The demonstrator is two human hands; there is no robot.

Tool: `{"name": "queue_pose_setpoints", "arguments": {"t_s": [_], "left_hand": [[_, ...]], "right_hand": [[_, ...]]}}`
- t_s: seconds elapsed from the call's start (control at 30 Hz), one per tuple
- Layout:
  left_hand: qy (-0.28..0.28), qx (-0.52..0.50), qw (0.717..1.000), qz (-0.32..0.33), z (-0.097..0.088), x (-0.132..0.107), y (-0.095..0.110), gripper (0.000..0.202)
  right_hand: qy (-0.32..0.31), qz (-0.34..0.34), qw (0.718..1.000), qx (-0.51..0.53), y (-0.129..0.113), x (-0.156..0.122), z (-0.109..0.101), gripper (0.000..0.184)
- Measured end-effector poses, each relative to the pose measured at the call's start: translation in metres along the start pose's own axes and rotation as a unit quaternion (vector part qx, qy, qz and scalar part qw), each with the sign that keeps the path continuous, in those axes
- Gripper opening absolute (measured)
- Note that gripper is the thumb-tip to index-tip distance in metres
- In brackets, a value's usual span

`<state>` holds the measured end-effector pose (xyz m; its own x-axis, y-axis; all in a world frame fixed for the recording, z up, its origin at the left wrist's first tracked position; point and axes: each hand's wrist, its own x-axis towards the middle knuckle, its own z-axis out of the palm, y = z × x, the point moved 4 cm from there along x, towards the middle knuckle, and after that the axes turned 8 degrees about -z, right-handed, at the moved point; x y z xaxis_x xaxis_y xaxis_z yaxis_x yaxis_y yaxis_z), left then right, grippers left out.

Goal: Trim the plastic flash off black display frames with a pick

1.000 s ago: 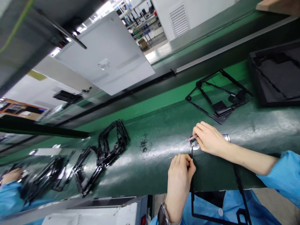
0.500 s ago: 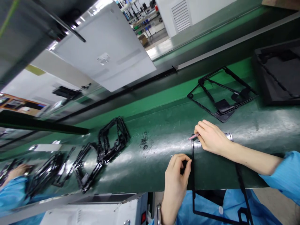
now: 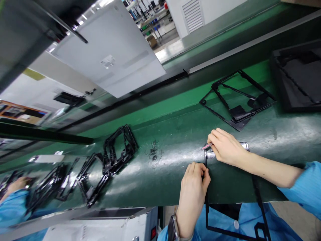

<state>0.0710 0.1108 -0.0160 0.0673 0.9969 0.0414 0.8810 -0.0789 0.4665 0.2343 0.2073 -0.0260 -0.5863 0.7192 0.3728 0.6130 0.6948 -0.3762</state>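
Note:
A thin black rectangular frame point(image 3: 230, 231) hangs partly over the green table's front edge, its far end on the table top. My right hand point(image 3: 227, 147) is closed around a slim pink tool point(image 3: 207, 146), whose tip points left over the frame's far left corner. Beneath that hand a shiny silver strip point(image 3: 244, 146) shows at the frame's far end. My left hand point(image 3: 193, 192) has its thumb and fingers pinched together at the frame's left bar. Whatever lies between those fingertips is hidden.
Stacked black frames point(image 3: 120, 147) lie left, more frames point(image 3: 238, 100) lie behind my right hand. Dark thin scraps point(image 3: 154, 152) sit mid-table. A black tray point(image 3: 298, 77) stands far right. Another person's hand point(image 3: 17, 185) is among frames at far left.
My left hand has moved a little right and away from me, up against the frame's left bar. The right hand and its pink tool stay in place.

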Motion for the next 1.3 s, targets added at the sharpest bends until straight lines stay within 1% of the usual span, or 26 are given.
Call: {"name": "queue_pose_setpoints", "arguments": {"t_s": [0.1,0.2,0.27,0.37,0.47,0.6,0.73,0.83,0.97,1.13,1.23,1.3], "left_hand": [[-0.007,-0.017,1.000,-0.003,-0.005,-0.005,-0.004,0.017],[-0.017,-0.050,0.998,-0.021,-0.013,-0.013,-0.011,0.016],[-0.013,-0.077,0.996,-0.034,-0.018,-0.015,-0.014,0.016],[-0.008,-0.092,0.995,-0.036,-0.017,-0.013,-0.015,0.015],[-0.009,-0.076,0.997,-0.020,-0.010,-0.006,-0.011,0.011],[-0.010,-0.029,1.000,0.000,-0.005,0.000,-0.004,0.014],[-0.010,0.012,1.000,0.006,-0.004,0.001,0.001,0.019],[-0.012,0.015,1.000,0.015,-0.004,-0.002,0.003,0.020],[-0.027,-0.017,0.999,0.005,-0.010,-0.012,-0.003,0.019],[-0.073,-0.085,0.993,-0.022,-0.020,-0.026,-0.008,0.019],[-0.061,-0.144,0.986,-0.051,-0.021,-0.027,-0.009,0.018],[-0.049,-0.179,0.979,-0.079,-0.016,-0.025,-0.010,0.018]], "right_hand": [[-0.001,-0.002,1.000,-0.004,0.000,0.000,0.001,0.018],[-0.002,-0.003,1.000,-0.007,-0.001,0.000,0.001,0.019],[-0.005,-0.002,1.000,-0.008,-0.001,0.001,0.000,0.019],[-0.007,-0.001,1.000,-0.008,-0.002,0.001,-0.001,0.019],[-0.004,-0.003,1.000,-0.006,-0.003,0.001,-0.002,0.019],[-0.003,-0.002,1.000,-0.006,-0.002,0.001,-0.002,0.019],[-0.005,-0.002,1.000,-0.011,-0.002,0.001,-0.001,0.017],[-0.003,-0.008,1.000,-0.015,-0.003,0.001,0.000,0.018],[-0.005,-0.010,1.000,-0.018,-0.004,0.001,0.000,0.018],[-0.013,-0.014,1.000,-0.014,-0.004,0.001,0.001,0.018],[-0.016,-0.020,1.000,-0.016,-0.006,0.001,0.002,0.019],[-0.017,-0.024,0.999,-0.025,-0.007,0.001,0.003,0.019]]}}
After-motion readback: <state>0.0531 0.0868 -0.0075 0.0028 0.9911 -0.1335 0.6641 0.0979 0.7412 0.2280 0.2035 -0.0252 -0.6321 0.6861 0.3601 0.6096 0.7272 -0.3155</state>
